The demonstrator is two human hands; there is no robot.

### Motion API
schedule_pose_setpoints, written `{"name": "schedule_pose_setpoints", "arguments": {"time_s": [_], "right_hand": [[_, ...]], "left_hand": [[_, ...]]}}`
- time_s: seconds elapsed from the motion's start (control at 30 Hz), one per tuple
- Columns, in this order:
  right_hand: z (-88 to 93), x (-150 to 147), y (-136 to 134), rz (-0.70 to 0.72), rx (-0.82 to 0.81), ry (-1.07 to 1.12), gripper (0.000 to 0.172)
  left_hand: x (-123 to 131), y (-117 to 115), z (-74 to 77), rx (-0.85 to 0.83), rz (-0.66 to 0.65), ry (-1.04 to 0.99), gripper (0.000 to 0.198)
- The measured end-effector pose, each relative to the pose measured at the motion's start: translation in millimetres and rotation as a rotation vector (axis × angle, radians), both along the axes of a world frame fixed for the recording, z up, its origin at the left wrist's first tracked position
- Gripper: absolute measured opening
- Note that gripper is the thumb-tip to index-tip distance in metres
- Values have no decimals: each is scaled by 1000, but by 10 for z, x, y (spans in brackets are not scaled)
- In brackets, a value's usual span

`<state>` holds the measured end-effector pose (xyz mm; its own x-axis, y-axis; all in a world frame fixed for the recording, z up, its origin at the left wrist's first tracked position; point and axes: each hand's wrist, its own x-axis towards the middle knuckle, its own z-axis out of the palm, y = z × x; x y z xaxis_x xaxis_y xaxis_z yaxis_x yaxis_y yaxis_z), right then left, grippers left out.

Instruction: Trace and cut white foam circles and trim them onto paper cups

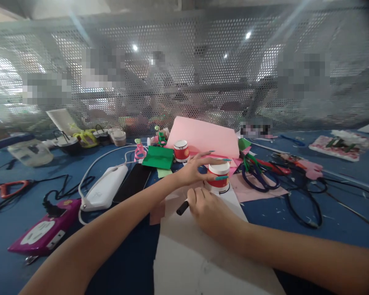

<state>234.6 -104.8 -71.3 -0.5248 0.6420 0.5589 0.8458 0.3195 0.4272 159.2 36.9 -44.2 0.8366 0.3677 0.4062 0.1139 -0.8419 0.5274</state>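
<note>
A red and white paper cup (219, 182) stands on a long sheet of white paper (197, 250). My left hand (195, 169) reaches over from the left, thumb and fingers with teal nails curved around the cup, holding it against the sheet. Close below, my right hand (212, 209) grips a marker (182, 207); its dark end sticks out to the left, while the tip is hidden behind the hand. A dark curved line shows at the cup's lower right edge. Another red and white cup (181, 151) stands behind my left hand.
Pink paper (204, 137) rises behind the cups, green paper (158, 157) to the left. Dark-handled scissors (260, 180) lie right of the hands. A black phone (133, 182), a white power bank (106, 188) and a purple power strip (46, 229) are at left. Perforated metal screen (184, 82) behind.
</note>
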Motion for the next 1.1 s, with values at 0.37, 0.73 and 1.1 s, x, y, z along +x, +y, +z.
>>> {"name": "schedule_pose_setpoints", "arguments": {"time_s": [0.37,0.73,1.1], "right_hand": [[86,366,-304,239,-74,29,21],[122,836,-470,368,-115,76,24],[143,677,-352,423,-105,47,23]], "left_hand": [[13,-26,17,-16,-25,-23,50],[18,-10,-4,-36,-26,-45,50],[14,-11,-10,-35,-48,-50,49]]}}
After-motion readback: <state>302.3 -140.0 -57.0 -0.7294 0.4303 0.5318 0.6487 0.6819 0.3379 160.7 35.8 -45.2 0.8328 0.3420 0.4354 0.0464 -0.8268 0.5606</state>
